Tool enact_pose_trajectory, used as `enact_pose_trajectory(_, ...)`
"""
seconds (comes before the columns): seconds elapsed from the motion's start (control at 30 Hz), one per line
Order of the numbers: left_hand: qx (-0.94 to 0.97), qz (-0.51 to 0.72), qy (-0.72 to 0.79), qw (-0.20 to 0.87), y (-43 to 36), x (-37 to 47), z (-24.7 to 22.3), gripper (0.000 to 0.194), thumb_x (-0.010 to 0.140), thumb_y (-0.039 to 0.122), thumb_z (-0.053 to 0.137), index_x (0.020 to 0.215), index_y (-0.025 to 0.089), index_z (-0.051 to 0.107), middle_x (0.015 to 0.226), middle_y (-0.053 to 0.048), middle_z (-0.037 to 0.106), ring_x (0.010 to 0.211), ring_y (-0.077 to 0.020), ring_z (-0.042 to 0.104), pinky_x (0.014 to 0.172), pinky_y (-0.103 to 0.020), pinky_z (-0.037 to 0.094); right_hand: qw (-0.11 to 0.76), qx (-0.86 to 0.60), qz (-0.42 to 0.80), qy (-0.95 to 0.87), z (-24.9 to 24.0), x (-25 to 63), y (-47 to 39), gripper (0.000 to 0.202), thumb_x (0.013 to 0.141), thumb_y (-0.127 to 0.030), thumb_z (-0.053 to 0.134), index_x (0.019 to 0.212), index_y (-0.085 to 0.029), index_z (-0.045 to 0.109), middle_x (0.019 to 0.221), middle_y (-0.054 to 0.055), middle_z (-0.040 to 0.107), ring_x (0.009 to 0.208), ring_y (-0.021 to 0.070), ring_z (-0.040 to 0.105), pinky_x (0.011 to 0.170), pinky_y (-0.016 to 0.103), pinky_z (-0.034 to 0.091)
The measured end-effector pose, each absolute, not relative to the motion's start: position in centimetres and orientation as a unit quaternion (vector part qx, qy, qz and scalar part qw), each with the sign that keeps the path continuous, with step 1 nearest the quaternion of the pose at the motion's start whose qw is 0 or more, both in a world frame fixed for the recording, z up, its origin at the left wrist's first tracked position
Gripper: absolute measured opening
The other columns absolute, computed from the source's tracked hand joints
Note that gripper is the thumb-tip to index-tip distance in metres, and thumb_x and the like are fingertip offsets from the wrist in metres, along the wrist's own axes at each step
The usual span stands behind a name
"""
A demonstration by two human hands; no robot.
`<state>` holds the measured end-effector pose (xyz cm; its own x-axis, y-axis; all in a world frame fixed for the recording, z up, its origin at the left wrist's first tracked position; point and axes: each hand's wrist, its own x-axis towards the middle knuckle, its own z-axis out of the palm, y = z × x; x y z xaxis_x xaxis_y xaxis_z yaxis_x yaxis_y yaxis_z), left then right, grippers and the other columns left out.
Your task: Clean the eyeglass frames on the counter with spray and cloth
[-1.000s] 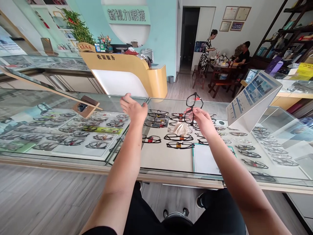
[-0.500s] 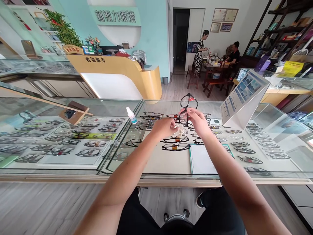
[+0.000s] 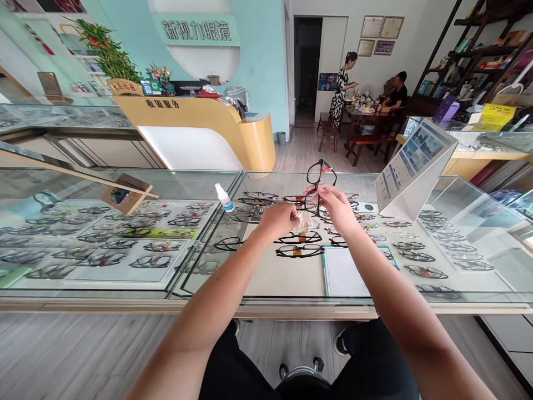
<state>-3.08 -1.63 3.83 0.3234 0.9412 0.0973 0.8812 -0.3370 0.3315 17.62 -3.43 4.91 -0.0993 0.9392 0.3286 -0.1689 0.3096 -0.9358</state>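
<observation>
Black-framed glasses (image 3: 315, 173) are held up on end above the glass counter, pinched in my right hand (image 3: 335, 208). My left hand (image 3: 278, 219) is closed on a pale cloth (image 3: 304, 222), which hangs down just left of the right hand. Under and around both hands lie several pairs of glasses; a dark pair with an orange tag (image 3: 300, 251) is nearest to me. A white-edged spray bottle (image 3: 224, 198) stands to the left of my left hand. A white tray with a green edge (image 3: 345, 272) lies below my right wrist.
A slanted display stand (image 3: 412, 166) rises at the right on the counter. A wooden-framed mirror (image 3: 127, 194) leans over the left counter. Glasses fill the left case. Behind, a yellow and white desk (image 3: 187, 114) stands, and two people are at a far table (image 3: 366, 114).
My left hand has shifted very slightly left and its fingers have turned a little, with the cloth still in it. The right hand and the glasses are almost unmoved.
</observation>
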Motion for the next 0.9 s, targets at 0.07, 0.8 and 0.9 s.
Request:
enact_pose_trajectory(0.07, 0.797, 0.18, 0.562, 0.131, -1.4, -3.5, 3.9, 0.01, 0.094, 0.023, 0.07, 0.088, 0.026, 0.063, 0.103, -0.005, 0.082, 0.094, -0.0266, 0.074, 0.075, -0.036, 0.042, 0.578, -0.343, 0.478, -0.565, 4.8, 17.7, -3.4, 0.038, 0.093, -0.065, 0.079, 0.094, -0.027, 0.083, 0.105, 0.004, 0.081, 0.093, 0.0226, 0.064, 0.084, 0.036, 0.05)
enact_pose_trajectory(0.8, 0.521, 0.551, 0.487, 0.433, 1.6, -5.0, 3.8, 0.036, 0.093, 0.056, 0.079, 0.103, 0.025, 0.062, 0.088, -0.001, 0.071, 0.079, -0.0181, 0.069, 0.071, -0.029, 0.06, 0.501, -0.352, 0.495, -0.616, 5.2, 16.2, -4.6, 0.039, 0.092, -0.063, 0.077, 0.081, -0.026, 0.08, 0.097, 0.005, 0.08, 0.087, 0.0215, 0.059, 0.085, 0.036, 0.05)
enact_pose_trajectory(0.9, 0.516, 0.553, 0.472, 0.454, 1.4, -4.9, 4.0, 0.036, 0.093, 0.056, 0.077, 0.103, 0.027, 0.057, 0.092, -0.001, 0.07, 0.086, -0.0195, 0.071, 0.074, -0.03, 0.061, 0.496, -0.354, 0.493, -0.621, 5.2, 16.1, -4.8, 0.038, 0.092, -0.061, 0.075, 0.08, -0.026, 0.08, 0.095, 0.005, 0.079, 0.086, 0.0213, 0.059, 0.086, 0.036, 0.05)
